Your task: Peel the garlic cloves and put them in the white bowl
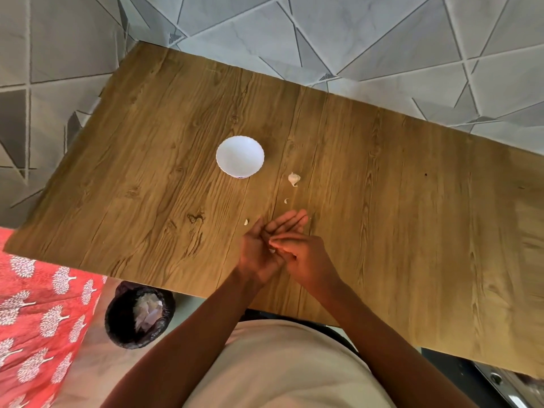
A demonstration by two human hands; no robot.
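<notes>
head view, hard to make out: something small and pale sits where the two hands meet, probably a garlic clove or a scrap of its skin; the fingers cover most of it, so i cannot tell which.
left hand [260, 248]: palm up over the wooden table [382, 178], fingers stretched out nearly straight and pointing away from the person.
right hand [303, 257]: laid across the left palm, fingers curled, the tips pinching at the small pale thing there.
white bowl [240, 156]: upright on the table, beyond the hands and a little to their left, well apart from them; nothing visible inside it.
garlic piece [294, 179]: a papery white chunk lying on the table between the bowl and the hands, just right of the bowl.
small bits: one pale bit [285, 200] lies nearer the left fingertips, another [246, 222] just left of the left hand.
bin [139, 313]: dark-lined, on the floor below the table's near edge, with pale scraps inside.
</notes>
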